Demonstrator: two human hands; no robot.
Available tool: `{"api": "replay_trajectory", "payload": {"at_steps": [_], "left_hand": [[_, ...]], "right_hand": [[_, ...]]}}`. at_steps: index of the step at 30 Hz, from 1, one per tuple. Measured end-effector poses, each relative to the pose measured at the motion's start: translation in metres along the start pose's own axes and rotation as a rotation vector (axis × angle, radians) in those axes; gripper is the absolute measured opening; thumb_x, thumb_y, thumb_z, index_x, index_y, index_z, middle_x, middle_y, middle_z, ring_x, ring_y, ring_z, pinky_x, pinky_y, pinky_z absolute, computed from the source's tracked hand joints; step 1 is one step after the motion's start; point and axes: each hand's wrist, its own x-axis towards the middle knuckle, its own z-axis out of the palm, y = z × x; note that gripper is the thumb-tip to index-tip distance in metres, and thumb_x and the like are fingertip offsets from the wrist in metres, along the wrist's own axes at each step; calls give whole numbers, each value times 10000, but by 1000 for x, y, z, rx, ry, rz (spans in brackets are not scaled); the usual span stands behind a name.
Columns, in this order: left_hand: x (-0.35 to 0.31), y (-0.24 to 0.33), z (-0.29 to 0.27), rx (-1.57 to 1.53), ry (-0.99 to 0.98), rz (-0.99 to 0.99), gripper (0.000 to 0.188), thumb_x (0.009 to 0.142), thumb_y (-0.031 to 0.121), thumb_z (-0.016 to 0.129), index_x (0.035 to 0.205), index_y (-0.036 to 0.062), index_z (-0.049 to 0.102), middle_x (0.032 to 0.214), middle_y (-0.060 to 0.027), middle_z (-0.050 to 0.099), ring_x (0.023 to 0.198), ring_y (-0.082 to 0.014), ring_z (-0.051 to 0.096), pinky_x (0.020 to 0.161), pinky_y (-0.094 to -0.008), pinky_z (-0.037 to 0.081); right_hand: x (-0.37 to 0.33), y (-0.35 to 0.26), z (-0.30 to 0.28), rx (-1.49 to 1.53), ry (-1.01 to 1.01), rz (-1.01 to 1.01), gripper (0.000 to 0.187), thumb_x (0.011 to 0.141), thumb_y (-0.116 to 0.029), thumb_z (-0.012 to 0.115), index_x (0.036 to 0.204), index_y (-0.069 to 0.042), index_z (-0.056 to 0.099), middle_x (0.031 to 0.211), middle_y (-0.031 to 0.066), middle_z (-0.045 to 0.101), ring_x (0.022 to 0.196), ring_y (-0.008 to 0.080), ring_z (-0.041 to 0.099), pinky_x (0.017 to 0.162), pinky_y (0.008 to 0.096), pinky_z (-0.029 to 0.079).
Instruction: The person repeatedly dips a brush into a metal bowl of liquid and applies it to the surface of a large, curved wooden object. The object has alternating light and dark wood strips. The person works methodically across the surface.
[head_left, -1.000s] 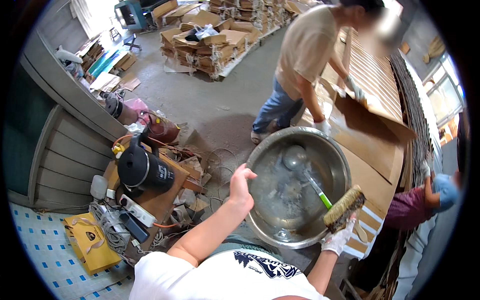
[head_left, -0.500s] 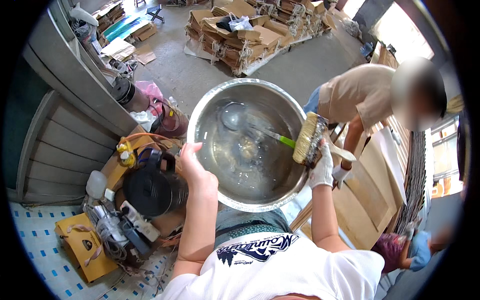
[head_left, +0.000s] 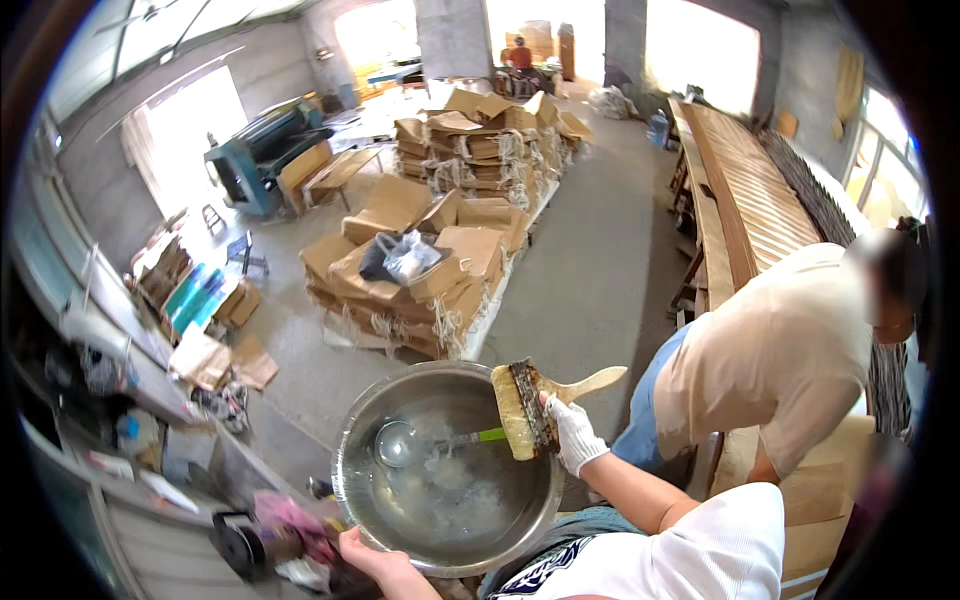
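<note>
A wide metal basin of cloudy liquid is held in front of me. My bare left hand grips its lower left rim, the fingers partly hidden beneath. On the right, my right hand in a white glove is closed on a broad, pale-bristled brush at the rim; its wooden handle points right. Whether that hand also grips the rim is hidden. A ladle with a green handle section lies in the liquid, its handle reaching toward the brush.
Close on my right, a person in a tan shirt bends over a long wooden workbench. Stacks of tied cardboard stand ahead on the floor. At lower left are a dark pot and a pink bag. A blue machine stands far left.
My view has lifted toward the room, so the basin sits lower in it. Both hands still hold the basin and brush. The person in tan now has their back more toward me.
</note>
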Motion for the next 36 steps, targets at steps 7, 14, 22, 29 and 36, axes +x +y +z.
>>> {"api": "replay_trajectory", "payload": {"at_steps": [7,14,22,29,36], "left_hand": [[144,-20,224,-89,-30,-400,432,823,335,444,1044,-10,580,1149,-137,609,1071,-279,576,941,-435,457],[260,-102,471,-71,-359,-739,496,748,303,483,1095,-30,606,1161,-136,620,1084,-309,583,944,-452,446],[315,-219,763,-25,-735,-928,510,795,303,447,1120,-54,611,1145,-173,651,1079,-349,600,972,-493,449],[299,-369,1013,92,-793,-1017,466,801,323,406,1003,-22,645,1068,-149,673,1006,-327,607,931,-488,452],[268,-415,1242,128,-867,-1093,437,737,291,484,1013,-2,655,1149,-132,662,1075,-337,591,989,-536,411]], "right_hand": [[177,-95,33,-51,232,-140,483,873,-363,731,1143,22,620,1045,90,657,939,158,598,810,324,478],[290,-209,29,233,308,-391,369,919,-296,679,1129,7,648,981,52,677,838,154,646,754,317,526],[436,-328,-23,342,673,-540,388,917,-321,693,1181,-44,629,1044,34,676,881,157,651,798,334,529],[603,-453,-126,483,821,-645,404,944,-271,663,1260,-28,597,1113,46,670,942,189,663,838,358,547],[751,-617,-177,502,815,-685,347,904,-247,712,1133,6,652,1015,31,677,882,140,625,799,304,490]]}}
